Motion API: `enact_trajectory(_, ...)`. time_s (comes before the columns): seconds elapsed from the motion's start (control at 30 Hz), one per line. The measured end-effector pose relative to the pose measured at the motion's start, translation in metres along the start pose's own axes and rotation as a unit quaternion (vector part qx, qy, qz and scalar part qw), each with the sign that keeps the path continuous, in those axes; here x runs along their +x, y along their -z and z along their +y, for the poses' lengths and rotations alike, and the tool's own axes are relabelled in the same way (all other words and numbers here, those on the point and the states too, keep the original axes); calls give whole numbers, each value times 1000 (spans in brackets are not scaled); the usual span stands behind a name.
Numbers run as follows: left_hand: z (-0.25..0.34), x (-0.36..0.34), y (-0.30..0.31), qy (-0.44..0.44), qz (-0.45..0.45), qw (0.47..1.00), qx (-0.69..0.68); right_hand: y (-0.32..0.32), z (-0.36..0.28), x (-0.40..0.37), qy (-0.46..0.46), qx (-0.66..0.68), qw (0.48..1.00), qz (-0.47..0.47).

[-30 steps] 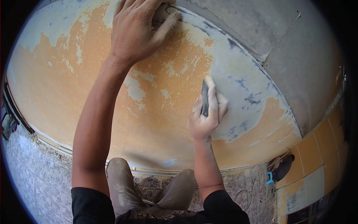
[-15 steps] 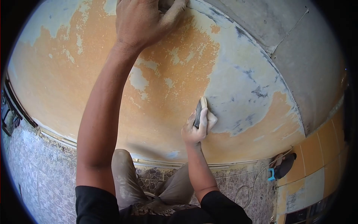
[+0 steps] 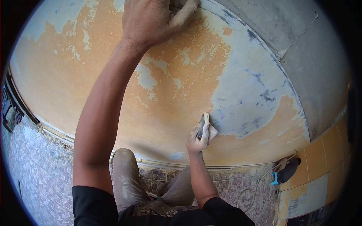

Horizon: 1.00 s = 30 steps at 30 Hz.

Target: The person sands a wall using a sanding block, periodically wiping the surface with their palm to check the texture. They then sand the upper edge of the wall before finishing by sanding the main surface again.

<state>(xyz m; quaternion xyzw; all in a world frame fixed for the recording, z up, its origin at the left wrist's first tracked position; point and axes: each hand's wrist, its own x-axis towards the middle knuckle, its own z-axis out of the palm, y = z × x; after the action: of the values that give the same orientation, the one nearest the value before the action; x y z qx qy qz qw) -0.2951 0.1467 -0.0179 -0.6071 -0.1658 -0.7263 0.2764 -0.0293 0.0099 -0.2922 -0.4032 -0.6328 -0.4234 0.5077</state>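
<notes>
Right hand (image 3: 196, 144), lower centre of the frame: the grip is closed around a flat, dark-grey-and-cream block (image 3: 202, 127). The block is located at the lower-left border of a pale, blue-grey-stained patch (image 3: 237, 94) on the orange-painted wall (image 3: 166, 126). Left hand (image 3: 149, 22), top centre of the frame: the thumb is spread; the fingers are partly cut off. Grip opening and any held object cannot be determined. A smooth grey surface (image 3: 320, 60) occupies the upper right.
</notes>
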Motion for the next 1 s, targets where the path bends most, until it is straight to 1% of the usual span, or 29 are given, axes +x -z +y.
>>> enact_trajectory(0.03, 3, 0, -1, 28, 2, 1000, -5, 2, -5, 16, -13, 22, 1000, -3)
enact_trajectory(0.07, 5, -2, -2, 32, -1, 999, -8, -3, 1, 39, -4, 31, 999, 16)
enact_trajectory(0.13, 6, -1, -2, 33, 16, 999, 10, -10, -3, 122, 33, 58, 997, 30)
enact_trajectory(0.17, 5, -2, -1, 39, 16, 999, 11, -9, -8, 156, 28, 47, 999, 5)
enact_trajectory(0.2, 2, -2, -1, 28, 10, 1000, 4, -7, -10, 173, 21, 35, 999, -20)
enact_trajectory(0.27, -3, -3, -1, -4, 9, 1000, 5, -5, -5, 165, 30, 31, 999, -28)
enact_trajectory(0.3, -5, -4, -3, -3, 6, 1000, 6, -6, -4, 158, 39, 28, 998, -30)
enact_trajectory(0.33, -8, -4, -5, -28, 24, 999, 6, -14, -5, 129, -18, 97, 994, 39)
enact_trajectory(0.37, -9, -4, -6, -53, 42, 998, 6, -12, -2, 95, -20, 80, 996, 39)
enact_trajectory(0.43, -7, -4, -7, -43, 44, 998, 11, 1, 5, 10, -17, 21, 999, 24)
enact_trajectory(0.47, -6, -4, -8, -32, 46, 998, 18, 5, 8, -19, -10, -19, 1000, 8)
enact_trajectory(0.5, -3, -5, -7, -28, 47, 998, 18, 6, 7, -17, -9, -21, 1000, 5)
enact_trajectory(0.57, 1, -3, -7, 19, 28, 999, 27, -1, 3, 9, -36, 51, 998, 19)
enact_trajectory(0.67, 4, -4, -6, 37, 23, 999, 22, -6, -4, 126, 21, 49, 999, 11)
enact_trajectory(0.7, 1, -4, -6, 37, 23, 999, 23, -7, -4, 145, 21, 50, 998, 11)
enact_trajectory(0.77, -6, -5, -7, -16, 38, 999, 5, -10, -5, 165, -4, 49, 999, 9)
enact_trajectory(0.8, -5, -4, -7, -18, 36, 999, 4, -8, -6, 153, 2, 20, 1000, 13)
enact_trajectory(0.83, -4, -4, -4, -8, 19, 1000, 2, -8, -7, 130, -10, 30, 999, 29)
enact_trajectory(0.87, -4, -4, -2, 3, 4, 1000, 1, -9, -7, 98, -20, 41, 998, 45)
enact_trajectory(0.9, -5, -3, -3, 2, 5, 1000, 3, -7, -2, 49, -28, 19, 998, 48)
enact_trajectory(0.93, -4, -4, -6, -19, 29, 999, 15, -4, 2, 8, -35, -4, 998, 48)
enact_trajectory(0.97, -4, -4, -9, -38, 52, 997, 31, -5, 1, -5, -33, 2, 998, 45)
enact_trajectory(1.0, -2, -3, -11, -19, 64, 998, 16, -5, -7, -6, -45, 18, 998, 47)
